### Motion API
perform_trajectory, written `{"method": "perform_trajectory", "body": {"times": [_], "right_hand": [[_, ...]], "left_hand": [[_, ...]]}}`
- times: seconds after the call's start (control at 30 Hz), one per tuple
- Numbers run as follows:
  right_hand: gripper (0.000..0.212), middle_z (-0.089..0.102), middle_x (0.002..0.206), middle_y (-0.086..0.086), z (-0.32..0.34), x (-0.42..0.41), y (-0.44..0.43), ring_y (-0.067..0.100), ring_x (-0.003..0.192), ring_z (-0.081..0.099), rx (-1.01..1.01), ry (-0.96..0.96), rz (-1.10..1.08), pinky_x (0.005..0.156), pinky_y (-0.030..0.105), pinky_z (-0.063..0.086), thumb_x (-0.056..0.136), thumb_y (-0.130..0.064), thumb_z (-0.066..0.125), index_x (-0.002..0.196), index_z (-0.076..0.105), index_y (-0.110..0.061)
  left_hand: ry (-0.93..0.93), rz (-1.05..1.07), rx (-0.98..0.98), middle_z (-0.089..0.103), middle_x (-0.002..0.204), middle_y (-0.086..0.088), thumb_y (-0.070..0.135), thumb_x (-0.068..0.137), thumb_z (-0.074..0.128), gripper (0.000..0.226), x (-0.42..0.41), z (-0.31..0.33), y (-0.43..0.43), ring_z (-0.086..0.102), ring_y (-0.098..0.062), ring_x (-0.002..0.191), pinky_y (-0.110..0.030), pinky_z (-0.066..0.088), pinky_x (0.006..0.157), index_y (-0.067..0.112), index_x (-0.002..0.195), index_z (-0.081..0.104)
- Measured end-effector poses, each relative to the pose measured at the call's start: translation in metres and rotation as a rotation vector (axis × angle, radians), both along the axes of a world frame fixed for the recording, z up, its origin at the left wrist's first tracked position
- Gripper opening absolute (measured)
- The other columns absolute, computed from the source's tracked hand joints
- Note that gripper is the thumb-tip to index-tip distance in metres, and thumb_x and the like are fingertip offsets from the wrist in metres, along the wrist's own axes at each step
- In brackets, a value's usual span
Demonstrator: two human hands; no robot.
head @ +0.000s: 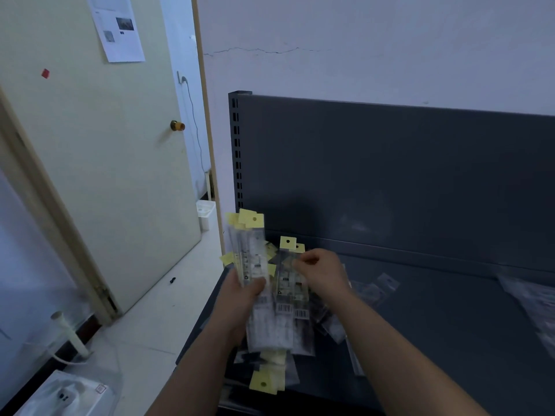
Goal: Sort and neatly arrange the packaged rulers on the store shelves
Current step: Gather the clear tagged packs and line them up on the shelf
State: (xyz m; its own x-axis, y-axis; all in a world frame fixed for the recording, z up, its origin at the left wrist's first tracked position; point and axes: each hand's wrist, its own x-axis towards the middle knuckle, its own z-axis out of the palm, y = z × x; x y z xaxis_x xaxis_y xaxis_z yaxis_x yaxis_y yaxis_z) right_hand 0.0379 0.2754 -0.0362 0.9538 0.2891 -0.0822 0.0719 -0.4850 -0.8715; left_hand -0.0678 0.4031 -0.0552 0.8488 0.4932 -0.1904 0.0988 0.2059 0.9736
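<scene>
over the left end of the grey shelf point(450, 325), a bundle point(250, 256) of packaged rulers is gripped upright by the left hand point(243, 292). its fingers are curled round the bundle's middle, and yellow hang tags are fanned out at the top. just beside it, to the right, a second pack point(289, 283) is pinched near its top by the right hand point(322, 273). thumb and fingers are closed on the clear sleeve below a yellow tag with a punched hole, and barcodes are seen lower down. whether one pack or several are pinched there cannot be told. below both hands more clear sleeves point(270, 334) are seen; whether they are held or lie on the shelf cannot be told. a loose yellow tag point(263, 383) is turned toward the shelf's front edge. further packs point(371, 291) are scattered flat on the shelf right of the right hand, and others point(533, 298) are blurred at the right edge. the shelf is backed by a dark panel point(390, 175) with a slotted upright point(237, 145) at its left. to the left, a pale door point(105, 160) is seen, with a brass knob point(177, 125), a printed sheet point(118, 25) and a red sticker point(45, 73) on it. a white bin point(205, 214) is set on the floor point(156, 310) past the door's edge.
</scene>
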Motion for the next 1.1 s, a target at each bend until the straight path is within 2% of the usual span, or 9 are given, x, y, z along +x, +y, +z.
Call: {"method": "perform_trajectory", "body": {"times": [0.17, 0.37, 0.47, 0.63, 0.77, 0.83, 0.9, 0.97, 1.1], "right_hand": [[0.048, 0.059, 0.086, 0.002, -0.012, -0.009, 0.008, 0.019, 0.072, 0.055, -0.580, -0.134, 0.125, 0.051, 0.025, 0.035, 0.063, -0.065, 0.073, 0.073, 0.049, -0.025], [0.046, 0.049, 0.066, -0.001, -0.003, -0.006, 0.010, 0.017, 0.059, 0.048, -0.586, -0.027, 0.125, 0.046, 0.025, 0.031, 0.070, -0.042, 0.079, 0.062, 0.040, -0.018], [0.037, 0.045, 0.055, 0.001, 0.002, -0.004, 0.006, 0.012, 0.047, 0.041, -0.379, 0.028, 0.172, 0.047, 0.024, 0.033, 0.084, -0.024, 0.069, 0.058, 0.046, -0.012], [0.013, 0.059, 0.066, 0.007, 0.011, -0.016, 0.001, 0.012, 0.052, 0.054, 0.240, 0.337, 0.170, 0.051, 0.024, 0.047, 0.093, -0.011, 0.059, 0.086, 0.064, -0.002], [0.011, 0.062, 0.070, 0.012, 0.014, -0.028, 0.004, 0.012, 0.053, 0.061, 0.291, 0.362, 0.224, 0.051, 0.022, 0.051, 0.094, -0.004, 0.056, 0.085, 0.062, -0.003], [0.007, 0.064, 0.080, 0.010, 0.011, -0.025, 0.001, 0.015, 0.064, 0.063, 0.097, 0.179, 0.169, 0.061, 0.029, 0.055, 0.092, -0.011, 0.060, 0.088, 0.064, -0.007], [0.022, 0.065, 0.090, 0.004, 0.006, -0.020, -0.007, 0.017, 0.078, 0.062, -0.319, -0.072, 0.136, 0.071, 0.035, 0.053, 0.086, -0.032, 0.068, 0.093, 0.065, -0.011], [0.039, 0.063, 0.086, 0.001, 0.004, -0.024, -0.012, 0.017, 0.075, 0.059, -0.592, -0.164, 0.133, 0.061, 0.030, 0.047, 0.077, -0.049, 0.071, 0.088, 0.061, -0.013], [0.031, 0.057, 0.076, -0.001, -0.002, -0.032, -0.011, 0.018, 0.070, 0.055, -0.576, -0.131, 0.136, 0.057, 0.027, 0.039, 0.074, -0.042, 0.074, 0.075, 0.053, -0.018]], "left_hand": [[-0.011, 0.011, -0.295, 0.063, 0.104, -0.034, -0.002, 0.096, 0.044, 0.022, -0.006, 0.008, 0.012, 0.065, -0.031, 0.072, -0.035, 0.057, 0.055, -0.007, 0.117, 0.052], [0.011, 0.006, -0.228, 0.060, 0.094, -0.027, -0.002, 0.097, 0.040, 0.027, -0.009, 0.003, 0.012, 0.065, -0.026, 0.067, -0.031, 0.054, 0.051, -0.010, 0.120, 0.050], [-0.003, -0.021, -0.165, 0.059, 0.090, -0.022, -0.002, 0.098, 0.039, 0.016, -0.013, 0.005, 0.010, 0.062, -0.025, 0.069, -0.032, 0.057, 0.053, -0.001, 0.104, 0.054], [-0.048, -0.098, -0.027, 0.070, 0.093, -0.019, 0.002, 0.093, 0.056, 0.010, -0.012, 0.006, 0.005, 0.068, -0.032, 0.080, -0.034, 0.057, 0.063, 0.001, 0.101, 0.061], [-0.068, -0.142, 0.050, 0.072, 0.106, -0.016, 0.002, 0.091, 0.059, 0.026, -0.008, 0.000, -0.001, 0.070, -0.029, 0.096, -0.045, 0.056, 0.085, 0.007, 0.117, 0.062], [-0.057, -0.084, 0.070, 0.072, 0.103, -0.016, 0.000, 0.093, 0.056, 0.024, -0.007, -0.003, 0.001, 0.071, -0.028, 0.090, -0.043, 0.059, 0.075, 0.011, 0.114, 0.062], [-0.053, -0.045, -0.020, 0.071, 0.097, -0.019, 0.000, 0.096, 0.051, 0.018, -0.009, -0.002, 0.003, 0.073, -0.026, 0.081, -0.037, 0.058, 0.061, 0.009, 0.109, 0.060], [-0.037, -0.029, -0.096, 0.068, 0.102, -0.024, 0.000, 0.097, 0.048, 0.020, -0.009, -0.002, 0.007, 0.073, -0.026, 0.078, -0.036, 0.058, 0.057, 0.002, 0.115, 0.057], [-0.007, -0.014, -0.150, 0.062, 0.112, -0.030, -0.005, 0.095, 0.042, 0.031, -0.010, -0.005, 0.006, 0.068, -0.030, 0.081, -0.038, 0.058, 0.062, -0.003, 0.124, 0.051]]}}
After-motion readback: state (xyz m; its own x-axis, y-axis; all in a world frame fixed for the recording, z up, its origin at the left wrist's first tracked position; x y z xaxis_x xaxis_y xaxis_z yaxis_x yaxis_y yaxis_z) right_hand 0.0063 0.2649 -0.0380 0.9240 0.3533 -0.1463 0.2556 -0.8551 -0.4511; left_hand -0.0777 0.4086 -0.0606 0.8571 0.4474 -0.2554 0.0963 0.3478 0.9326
